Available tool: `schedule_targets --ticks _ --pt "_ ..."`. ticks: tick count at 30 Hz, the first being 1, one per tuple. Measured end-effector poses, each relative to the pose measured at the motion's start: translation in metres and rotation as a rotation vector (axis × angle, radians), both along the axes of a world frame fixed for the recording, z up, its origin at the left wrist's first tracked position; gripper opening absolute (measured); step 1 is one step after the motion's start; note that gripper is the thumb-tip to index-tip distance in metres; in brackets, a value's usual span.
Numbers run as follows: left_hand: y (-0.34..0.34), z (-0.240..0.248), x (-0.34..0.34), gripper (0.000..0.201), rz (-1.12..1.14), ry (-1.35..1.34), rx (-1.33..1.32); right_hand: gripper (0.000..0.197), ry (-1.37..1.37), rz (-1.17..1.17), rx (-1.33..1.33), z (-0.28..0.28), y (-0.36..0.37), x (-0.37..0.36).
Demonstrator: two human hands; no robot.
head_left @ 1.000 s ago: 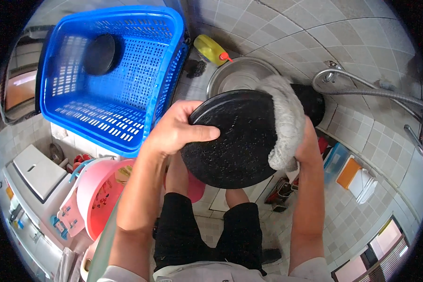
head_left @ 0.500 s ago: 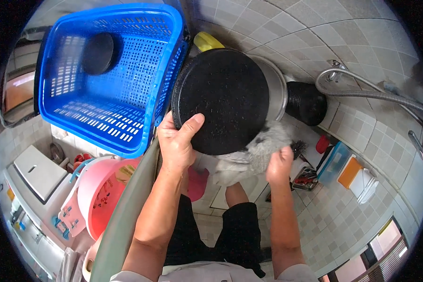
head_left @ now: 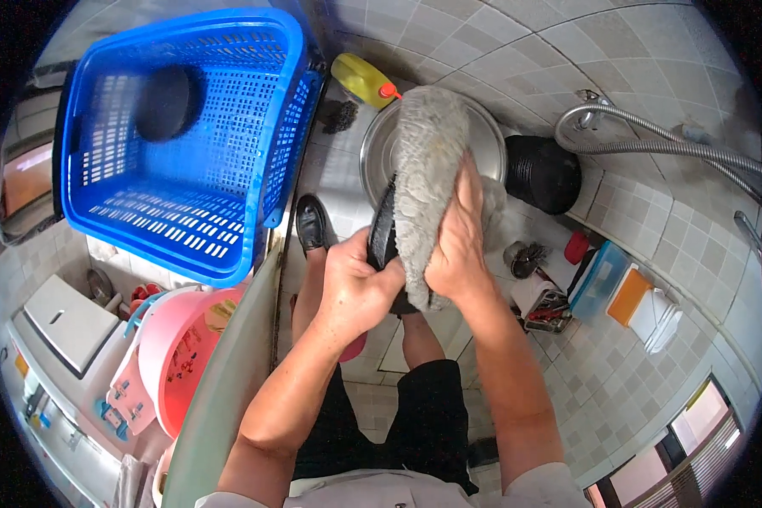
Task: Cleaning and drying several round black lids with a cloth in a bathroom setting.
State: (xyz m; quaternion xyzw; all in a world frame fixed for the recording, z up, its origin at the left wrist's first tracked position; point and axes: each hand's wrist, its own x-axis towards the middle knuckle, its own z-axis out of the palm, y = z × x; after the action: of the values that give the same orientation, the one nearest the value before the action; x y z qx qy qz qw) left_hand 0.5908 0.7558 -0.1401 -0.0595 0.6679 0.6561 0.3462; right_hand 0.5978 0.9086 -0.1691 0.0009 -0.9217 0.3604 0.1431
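Above the floor, my left hand [head_left: 357,286] is closed on the edge of a round black disc [head_left: 383,229], which is tipped nearly edge-on. A shaggy grey cloth [head_left: 432,161] covers most of the disc's right side. My right hand [head_left: 459,241] presses the cloth against it, its fingers partly hidden in the folds. Beyond and below the hands, a round stainless steel basin [head_left: 489,140] rests on the floor. Inside the blue perforated basket [head_left: 284,135] at left lies a smaller black round piece [head_left: 168,103].
A yellow bottle [head_left: 357,78] with a red cap lies by the basin, and a black ribbed container [head_left: 549,173] stands to its right. A metal shower hose [head_left: 652,144] hangs on the tiled wall. A pink basin [head_left: 157,351] is at left, behind a pale panel [head_left: 229,372].
The disc has turned from face-up to nearly edge-on and come closer to me. My right hand has brought the cloth up onto it. The steel basin and bottle show more fully.
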Motion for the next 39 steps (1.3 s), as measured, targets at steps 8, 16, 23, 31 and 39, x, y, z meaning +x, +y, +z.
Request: schedule_targets --ticks 8,16,23,31,39 --pt "-0.013 0.007 0.009 0.025 0.202 -0.145 0.199 0.032 -0.461 -0.429 -0.396 -0.053 0.061 0.034" --pt "-0.019 -0.047 -0.011 0.043 0.494 -0.265 0.474 0.040 -0.357 -0.622 -1.575 -0.012 0.037 0.091" --pt "-0.014 -0.040 -0.004 0.093 0.216 -0.459 0.130 0.046 -0.458 -0.176 -0.509 0.022 0.032 0.104" --pt "-0.013 -0.021 0.007 0.058 0.459 -0.766 0.689 0.033 -0.231 0.257 -0.121 0.027 -0.001 0.107" --pt "-0.028 -0.029 0.014 0.068 0.258 -0.732 0.742 0.036 -0.465 0.417 -0.096 0.035 0.000 0.092"
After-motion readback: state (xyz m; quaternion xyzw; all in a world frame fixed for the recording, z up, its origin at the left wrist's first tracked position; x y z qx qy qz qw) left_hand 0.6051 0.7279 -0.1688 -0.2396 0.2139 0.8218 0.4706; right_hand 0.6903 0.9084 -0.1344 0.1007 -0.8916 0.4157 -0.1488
